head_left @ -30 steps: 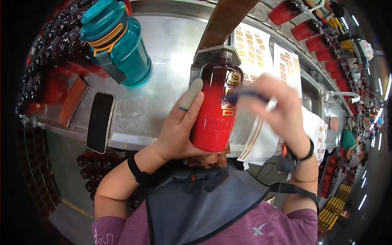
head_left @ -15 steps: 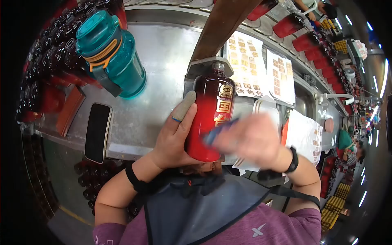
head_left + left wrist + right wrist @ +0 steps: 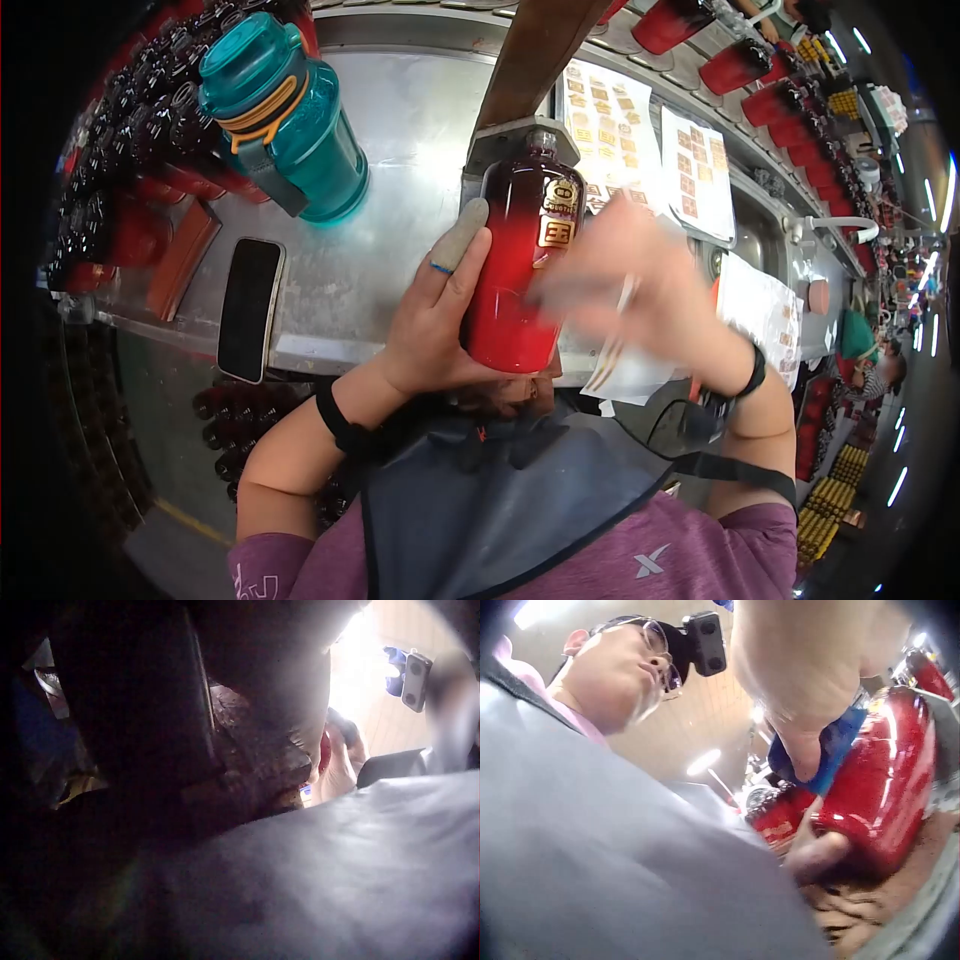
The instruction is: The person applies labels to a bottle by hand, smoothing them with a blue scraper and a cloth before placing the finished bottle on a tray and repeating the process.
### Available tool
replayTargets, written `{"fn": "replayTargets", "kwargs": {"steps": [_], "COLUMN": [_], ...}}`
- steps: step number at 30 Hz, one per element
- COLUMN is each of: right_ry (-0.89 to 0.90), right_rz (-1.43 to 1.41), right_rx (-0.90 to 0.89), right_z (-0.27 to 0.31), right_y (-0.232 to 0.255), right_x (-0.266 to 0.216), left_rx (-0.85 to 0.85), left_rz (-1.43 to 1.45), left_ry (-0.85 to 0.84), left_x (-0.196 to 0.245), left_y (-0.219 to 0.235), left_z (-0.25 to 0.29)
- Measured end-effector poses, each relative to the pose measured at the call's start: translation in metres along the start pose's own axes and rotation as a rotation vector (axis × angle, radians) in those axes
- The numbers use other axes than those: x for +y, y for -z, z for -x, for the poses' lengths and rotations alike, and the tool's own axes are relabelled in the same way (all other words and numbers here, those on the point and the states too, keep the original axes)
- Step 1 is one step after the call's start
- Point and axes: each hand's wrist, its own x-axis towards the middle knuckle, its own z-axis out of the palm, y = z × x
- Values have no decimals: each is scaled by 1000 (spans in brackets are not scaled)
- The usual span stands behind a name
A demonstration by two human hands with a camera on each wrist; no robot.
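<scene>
A glossy bottle (image 3: 510,300), dark at the neck and red below, leans neck-away against a metal bracket (image 3: 480,155). Gold characters (image 3: 557,233) run down its right side. My left hand (image 3: 425,325) grips the bottle from the left near its base, one finger wearing a pale finger cot (image 3: 462,235). Blurred in the head view, my right hand (image 3: 650,285) is over the bottle's lower right side. It pinches a flat blue scraper (image 3: 836,754), which lies against the red glass in the right wrist view. The left wrist view is mostly dark.
A teal water bottle (image 3: 318,150), a phone (image 3: 250,310) and a brown case (image 3: 183,260) stand or lie at left on the metal table (image 3: 415,110). Sheets of gold decals (image 3: 608,125) lie at right. Red bottles (image 3: 740,68) line the back right.
My right hand with the scraper has swept down over the bottle's lower front, then back up and to the right. My left hand keeps its grip; the head view has shifted slightly.
</scene>
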Motion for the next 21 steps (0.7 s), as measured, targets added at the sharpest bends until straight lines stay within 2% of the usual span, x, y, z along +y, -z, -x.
{"fn": "replayTargets", "kwargs": {"steps": [1, 2, 4, 6, 7, 8, 10, 12, 13, 17, 18, 21], "right_ry": [-166, -218, 81, 302, 161, 161, -154, -137, -160, -87, -2, 22], "right_rz": [25, 85, 463, 397, 122, 122, 56, 394, 245, 292, 234, 344], "right_rx": [131, 252, 237, 72, -29, -29, 243, 403, 399, 330, 317, 302], "right_z": [-6, -11, -9, 6, 2, -1, -10, -15, -15, 2, 6, 7], "right_y": [7, 16, 15, -10, -6, -3, 12, 35, 36, 19, 12, 6], "right_x": [15, 25, 14, -11, -28, -16, 25, 39, 33, 12, 15, 24], "left_rx": [1, 0, -10, 9, 23, 22, -16, -16, -13, -14, -19, -43], "left_rz": [10, 9, -4, -8, -10, -10, 8, 10, 13, -9, -38, -69], "left_ry": [3, 3, -8, -10, -9, -9, -1, -12, -15, -37, -28, -11], "left_x": [1, 1, 0, 0, 0, 0, -1, -1, -2, -4, -3, -3], "left_y": [1, 2, 2, -1, -2, -2, 1, 2, 2, 1, 0, -1], "left_z": [-1, 0, -1, -1, -1, 0, 0, -2, -2, -4, -3, 0]}}
